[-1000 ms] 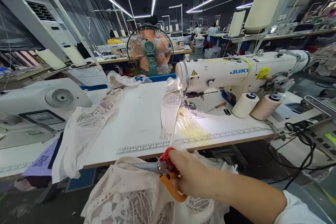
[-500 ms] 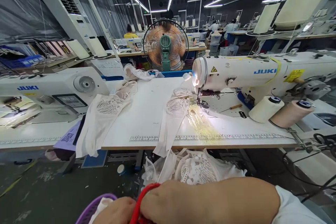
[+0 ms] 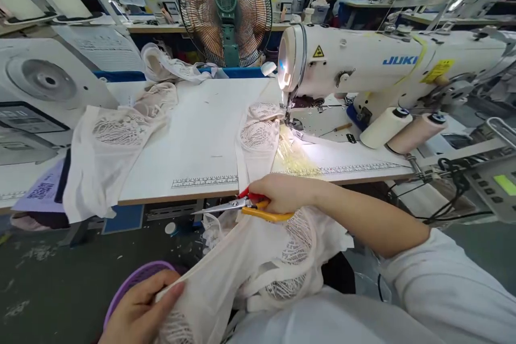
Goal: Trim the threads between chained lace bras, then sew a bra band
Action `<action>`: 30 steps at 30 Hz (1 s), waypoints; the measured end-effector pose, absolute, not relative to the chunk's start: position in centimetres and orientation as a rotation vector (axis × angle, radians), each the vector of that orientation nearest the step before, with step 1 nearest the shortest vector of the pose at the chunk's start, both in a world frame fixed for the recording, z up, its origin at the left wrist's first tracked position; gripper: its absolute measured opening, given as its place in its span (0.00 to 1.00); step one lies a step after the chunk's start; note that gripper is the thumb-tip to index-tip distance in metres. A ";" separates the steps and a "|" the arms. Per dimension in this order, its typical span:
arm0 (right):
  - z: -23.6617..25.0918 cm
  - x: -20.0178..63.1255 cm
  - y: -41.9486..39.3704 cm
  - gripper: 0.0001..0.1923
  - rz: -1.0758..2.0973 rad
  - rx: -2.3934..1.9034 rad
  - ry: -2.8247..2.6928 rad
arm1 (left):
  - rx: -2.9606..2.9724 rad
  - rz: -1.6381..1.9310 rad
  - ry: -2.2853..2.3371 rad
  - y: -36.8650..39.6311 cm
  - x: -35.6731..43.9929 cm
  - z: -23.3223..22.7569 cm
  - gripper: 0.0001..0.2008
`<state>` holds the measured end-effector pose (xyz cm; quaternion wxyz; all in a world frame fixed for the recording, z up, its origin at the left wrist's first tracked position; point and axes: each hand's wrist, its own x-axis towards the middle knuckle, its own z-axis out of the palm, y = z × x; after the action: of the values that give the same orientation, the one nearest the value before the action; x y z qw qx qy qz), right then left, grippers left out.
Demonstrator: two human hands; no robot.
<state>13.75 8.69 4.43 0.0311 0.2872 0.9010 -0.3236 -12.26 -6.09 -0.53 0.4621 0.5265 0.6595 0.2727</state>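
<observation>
My left hand (image 3: 143, 303), low in the view, pinches the edge of a white lace bra (image 3: 226, 263) between thumb and fingers. The bra's band is stretched from that hand over my lap, its lace cups bunched on the right. My right hand (image 3: 284, 193) is closed round the red and orange handles of a pair of scissors (image 3: 244, 205), just in front of the table edge. Their blades point left above the bra. Behind this hand, another lace bra piece (image 3: 258, 137) lies on the table by the needle of the sewing machine (image 3: 342, 62).
On the left, a white lace bra (image 3: 116, 134) hangs over the table edge (image 3: 177, 200) beside a second machine (image 3: 44, 80). A purple basket (image 3: 133, 278) stands below my left hand. Thread cones (image 3: 386, 128) sit on the right, a fan (image 3: 226, 11) behind the table.
My hands have moved apart from low in the view. The right hand has come up with the scissors, now in full view; the left draws out the bra's edge. The view has tilted down.
</observation>
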 end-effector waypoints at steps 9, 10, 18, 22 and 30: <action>5.6 12.3 7.4 0.09 -1.273 0.541 2.735 | 1.739 0.695 1.660 -4.0 -9.3 -1.6 0.11; 6.0 12.1 7.1 0.10 -1.291 0.505 2.714 | 1.746 0.719 1.632 -4.0 -8.5 -1.5 0.09; 6.2 12.1 7.7 0.11 -1.198 0.550 2.760 | 1.428 0.773 1.395 -2.0 -5.1 0.7 0.09; 5.5 12.2 8.5 0.12 -1.244 0.585 2.765 | 1.190 0.748 1.392 -1.6 -5.0 1.1 0.11; 5.1 11.5 8.4 0.11 -1.222 0.583 2.781 | 1.080 0.752 1.375 -1.4 -4.9 1.0 0.13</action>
<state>11.48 8.38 5.08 0.0242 0.1884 0.8988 -0.3950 -4.88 -1.40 0.97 0.5804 0.4619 0.5884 0.3218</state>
